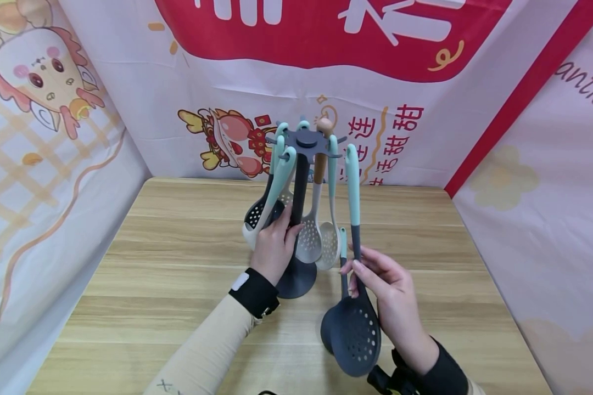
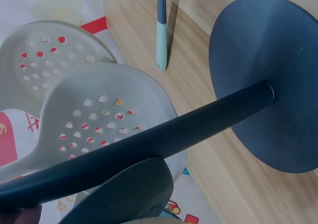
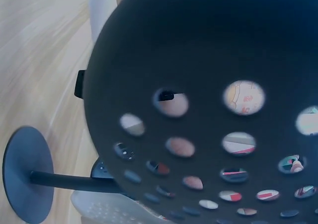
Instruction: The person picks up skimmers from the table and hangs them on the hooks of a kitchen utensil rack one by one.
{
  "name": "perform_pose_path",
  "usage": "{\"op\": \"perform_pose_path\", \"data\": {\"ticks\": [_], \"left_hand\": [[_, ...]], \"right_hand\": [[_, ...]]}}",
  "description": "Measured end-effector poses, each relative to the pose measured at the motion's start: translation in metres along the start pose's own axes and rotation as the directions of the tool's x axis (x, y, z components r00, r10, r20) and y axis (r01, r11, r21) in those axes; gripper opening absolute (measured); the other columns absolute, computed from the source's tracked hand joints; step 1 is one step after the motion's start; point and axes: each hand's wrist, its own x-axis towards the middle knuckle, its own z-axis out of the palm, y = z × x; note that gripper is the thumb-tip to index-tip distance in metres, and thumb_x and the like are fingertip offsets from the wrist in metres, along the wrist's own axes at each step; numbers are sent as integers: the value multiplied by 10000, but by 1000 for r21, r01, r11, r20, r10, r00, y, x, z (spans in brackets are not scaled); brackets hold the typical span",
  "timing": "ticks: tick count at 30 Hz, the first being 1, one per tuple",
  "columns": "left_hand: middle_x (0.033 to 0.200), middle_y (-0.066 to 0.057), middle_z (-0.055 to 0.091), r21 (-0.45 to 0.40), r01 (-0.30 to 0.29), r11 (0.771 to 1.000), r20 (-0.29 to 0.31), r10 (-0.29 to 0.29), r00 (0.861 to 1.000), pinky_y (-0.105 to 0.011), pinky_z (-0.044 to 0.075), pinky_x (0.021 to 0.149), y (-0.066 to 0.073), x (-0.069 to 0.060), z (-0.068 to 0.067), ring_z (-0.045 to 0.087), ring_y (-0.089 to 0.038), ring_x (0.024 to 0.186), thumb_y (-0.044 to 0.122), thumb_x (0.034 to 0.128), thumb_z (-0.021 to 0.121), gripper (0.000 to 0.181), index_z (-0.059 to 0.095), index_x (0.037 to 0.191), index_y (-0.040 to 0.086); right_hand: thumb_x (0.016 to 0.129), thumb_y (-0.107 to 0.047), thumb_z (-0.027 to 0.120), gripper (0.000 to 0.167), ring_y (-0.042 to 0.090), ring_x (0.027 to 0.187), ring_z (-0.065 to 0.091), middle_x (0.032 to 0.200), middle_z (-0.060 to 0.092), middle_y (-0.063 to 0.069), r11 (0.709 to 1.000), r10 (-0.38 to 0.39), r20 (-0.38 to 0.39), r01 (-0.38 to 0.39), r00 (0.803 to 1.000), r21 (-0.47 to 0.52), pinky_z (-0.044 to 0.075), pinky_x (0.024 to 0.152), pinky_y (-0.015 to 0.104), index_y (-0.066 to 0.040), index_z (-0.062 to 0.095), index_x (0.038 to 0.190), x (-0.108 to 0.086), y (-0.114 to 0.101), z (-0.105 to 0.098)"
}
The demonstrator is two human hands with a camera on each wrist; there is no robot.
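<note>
In the head view my left hand (image 1: 274,247) grips the dark pole (image 1: 300,189) of a rotary utensil stand, above its round base (image 1: 298,282). My right hand (image 1: 392,291) pinches a dark skimmer (image 1: 357,340) by its shaft, head down and mint handle up, apart from the stand. Its perforated head (image 3: 198,50) fills most of the right wrist view. Behind it, a second dark utensil (image 1: 328,329) with a mint handle end lies on the table, its head partly hidden. Pale perforated spoons (image 2: 109,110) hang beside the pole in the left wrist view.
Several more utensils hang from the stand's hooked top (image 1: 306,138), among them a wooden-handled skimmer (image 1: 308,238) and a dark slotted one (image 1: 255,213). The wooden table (image 1: 178,247) meets printed cloth walls (image 1: 143,99) at the back and sides.
</note>
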Motion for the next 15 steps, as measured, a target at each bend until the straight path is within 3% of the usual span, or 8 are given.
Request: {"op": "perform_pose_path", "data": {"ticks": [15], "left_hand": [[1035, -203, 720, 6, 23, 1000, 19, -23, 1000, -411, 609, 816, -1, 1, 1, 728, -313, 941, 180, 976, 630, 424, 547, 1342, -19]], "right_hand": [[952, 14, 605, 294, 98, 639, 608, 866, 741, -31, 999, 31, -32, -32, 999, -36, 538, 547, 233, -165, 703, 1163, 1, 0, 2]]}}
